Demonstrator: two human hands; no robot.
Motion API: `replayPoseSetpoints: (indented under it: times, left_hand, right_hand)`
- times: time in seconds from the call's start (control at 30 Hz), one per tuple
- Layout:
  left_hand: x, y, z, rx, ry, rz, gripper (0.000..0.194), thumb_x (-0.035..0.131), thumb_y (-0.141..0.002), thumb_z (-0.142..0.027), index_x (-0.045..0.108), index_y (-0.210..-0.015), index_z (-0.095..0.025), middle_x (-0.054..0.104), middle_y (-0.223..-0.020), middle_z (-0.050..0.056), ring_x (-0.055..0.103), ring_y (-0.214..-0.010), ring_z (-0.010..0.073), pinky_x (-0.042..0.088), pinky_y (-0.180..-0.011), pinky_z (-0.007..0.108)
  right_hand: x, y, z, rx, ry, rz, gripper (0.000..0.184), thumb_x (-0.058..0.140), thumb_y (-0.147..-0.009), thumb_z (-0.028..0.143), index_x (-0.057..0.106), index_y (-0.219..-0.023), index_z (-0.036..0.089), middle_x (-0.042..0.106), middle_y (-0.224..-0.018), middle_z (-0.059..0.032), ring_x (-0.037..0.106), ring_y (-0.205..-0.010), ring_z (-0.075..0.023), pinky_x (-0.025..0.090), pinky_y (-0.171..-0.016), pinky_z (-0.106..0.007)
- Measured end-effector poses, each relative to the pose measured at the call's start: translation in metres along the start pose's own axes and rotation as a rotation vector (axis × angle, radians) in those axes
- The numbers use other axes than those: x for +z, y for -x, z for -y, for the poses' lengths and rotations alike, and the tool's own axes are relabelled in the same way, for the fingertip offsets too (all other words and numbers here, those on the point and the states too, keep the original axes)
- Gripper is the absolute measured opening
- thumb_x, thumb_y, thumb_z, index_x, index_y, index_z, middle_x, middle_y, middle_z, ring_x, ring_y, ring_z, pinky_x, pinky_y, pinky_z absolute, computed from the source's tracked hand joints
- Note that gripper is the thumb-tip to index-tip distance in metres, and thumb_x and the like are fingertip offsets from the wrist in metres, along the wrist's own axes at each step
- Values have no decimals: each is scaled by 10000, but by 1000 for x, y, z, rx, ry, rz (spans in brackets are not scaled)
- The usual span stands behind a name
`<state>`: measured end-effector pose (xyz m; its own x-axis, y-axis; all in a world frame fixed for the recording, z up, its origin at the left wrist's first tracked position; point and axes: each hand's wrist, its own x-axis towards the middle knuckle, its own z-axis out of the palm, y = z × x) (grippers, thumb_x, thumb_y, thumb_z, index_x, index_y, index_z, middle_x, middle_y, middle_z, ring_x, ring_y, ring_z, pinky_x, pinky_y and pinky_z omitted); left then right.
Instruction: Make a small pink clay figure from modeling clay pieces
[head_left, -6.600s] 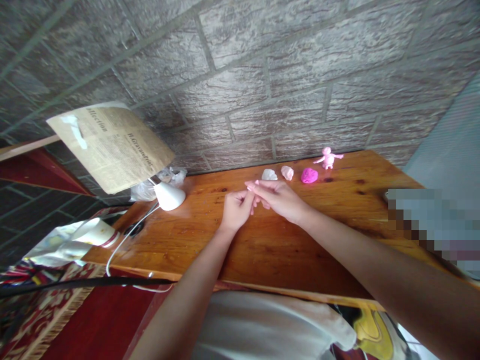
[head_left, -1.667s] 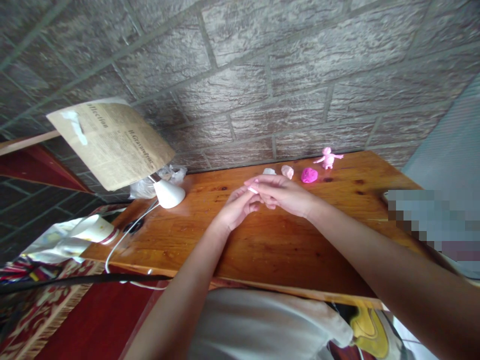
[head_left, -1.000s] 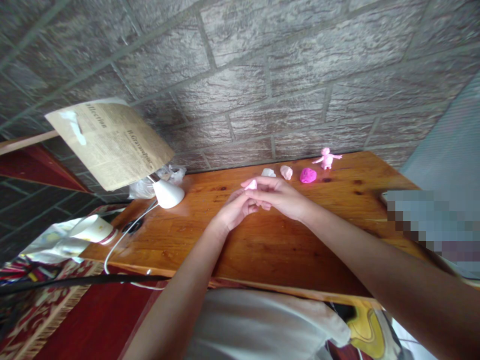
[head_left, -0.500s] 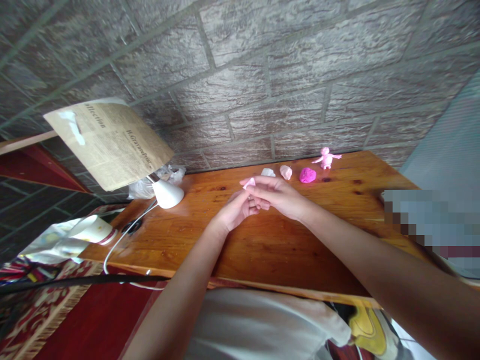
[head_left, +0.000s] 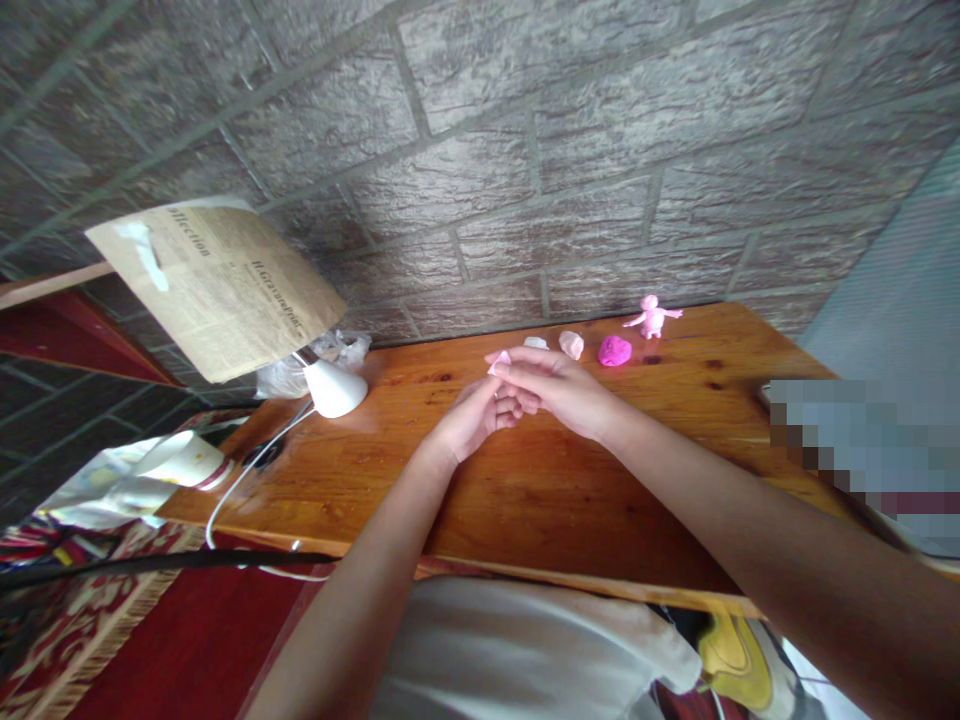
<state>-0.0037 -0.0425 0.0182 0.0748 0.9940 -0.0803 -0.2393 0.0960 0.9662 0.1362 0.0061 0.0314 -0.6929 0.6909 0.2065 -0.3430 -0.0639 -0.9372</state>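
My left hand (head_left: 474, 418) and my right hand (head_left: 559, 388) meet above the wooden table. Between their fingertips is a small pale pink piece of modelling clay (head_left: 500, 364), pinched to a pointed shape. The fingers of both hands are curled closed around it, and the lower part of the piece is hidden. Just beyond my right hand lie a white clay lump (head_left: 535, 343), partly covered by the fingers, a light pink lump (head_left: 571, 345) and a bright magenta lump (head_left: 615, 350). A pink clay figure (head_left: 652, 317) with outstretched arms stands upright behind them.
A lamp with a white base (head_left: 336, 388) and a printed paper shade (head_left: 217, 285) stands at the left of the table (head_left: 600, 500). Its white cord (head_left: 238, 492) runs over the front edge. A paper cup (head_left: 187, 460) lies tipped at the left. A brick-patterned wall rises behind.
Both hands stay in nearly the same place. The fingers have shifted slightly around the pale pink clay, which has moved a touch up.
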Motion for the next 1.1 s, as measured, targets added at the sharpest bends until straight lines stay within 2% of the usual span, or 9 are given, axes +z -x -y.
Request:
replayPoseSetpoints:
  times: [0.17, 0.27, 0.37, 0.53, 0.63, 0.73, 0.87, 0.97, 1.1]
  left_hand:
    - [0, 1, 0, 32, -5, -45, 495, 815, -669, -606, 733, -876, -164, 758, -937, 88, 556, -617, 80, 395, -554, 201]
    - [1, 2, -1, 90, -40, -98, 483, 826, -676, -569, 744, -939, -173, 761, -1003, 95, 528, -596, 65, 375, -536, 199]
    - [0, 0, -2, 229, -82, -232, 464, 826, -657, -595, 699, -793, -170, 741, -875, 59, 483, -556, 63, 349, -506, 207]
    - [-4, -3, -4, 321, -72, -349, 668, 657, -771, -727, 333, -509, -205, 486, -514, -23, 408, -467, 77, 389, -530, 270]
    - [-1, -1, -6, 343, -39, -254, 698, 601, -801, -748, 296, -472, -214, 379, -439, -34, 385, -445, 86, 373, -521, 279]
    - [2, 5, -10, 284, 11, -21, 728, 543, -799, -797, 353, -420, -206, 345, -405, -17, 416, -449, 100, 364, -505, 276]
    - [-2, 16, -12, 65, 66, 256, 876, 172, -612, -1030, 409, -375, -221, 354, -357, 34, 426, -396, 147, 359, -429, 314]
    - [-9, 20, -11, -35, 91, 308, 941, 9, -455, -1065, 438, -365, -233, 355, -326, 69, 404, -357, 175, 306, -372, 332]
    - [-11, 19, -9, -56, 105, 281, 924, 49, -511, -1059, 444, -392, -232, 364, -344, 76, 415, -377, 188, 297, -373, 333]
  right_hand:
    - [-4, -4, 5, 47, -202, -113, 445, 869, -634, 510, 697, -919, 215, 513, -616, 84, 414, -497, -67, 433, -514, -242]
    - [-6, -5, 10, 79, -294, -170, 465, 892, -612, 478, 697, -939, 211, 494, -602, 98, 352, -483, -47, 381, -498, -212]
    - [-6, -5, 12, 119, -303, -189, 471, 889, -617, 480, 705, -950, 201, 500, -602, 92, 315, -476, -39, 264, -452, -197]
    - [-4, -5, 8, 218, -370, -216, 414, 894, -640, 455, 683, -858, 173, 502, -591, 78, 308, -460, -32, 231, -441, -201]
    - [-2, -4, 8, 274, -422, -233, 332, 864, -715, 397, 680, -842, 152, 496, -577, 74, 308, -452, -24, 234, -427, -176]
    - [-1, -4, 11, 306, -455, -248, 218, 784, -819, 327, 671, -828, 140, 510, -576, 66, 324, -442, -20, 248, -417, -155]
    - [0, -4, 13, 338, -448, -270, 198, 639, -939, 297, 669, -824, 138, 508, -554, 57, 339, -420, -25, 261, -405, -146]
    - [0, -4, 14, 350, -444, -261, 228, 592, -968, 299, 662, -814, 147, 509, -545, 52, 348, -418, -31, 263, -401, -144]
    - [1, -4, 13, 358, -436, -270, 244, 587, -972, 300, 642, -782, 157, 522, -538, 47, 349, -418, -35, 267, -406, -145]
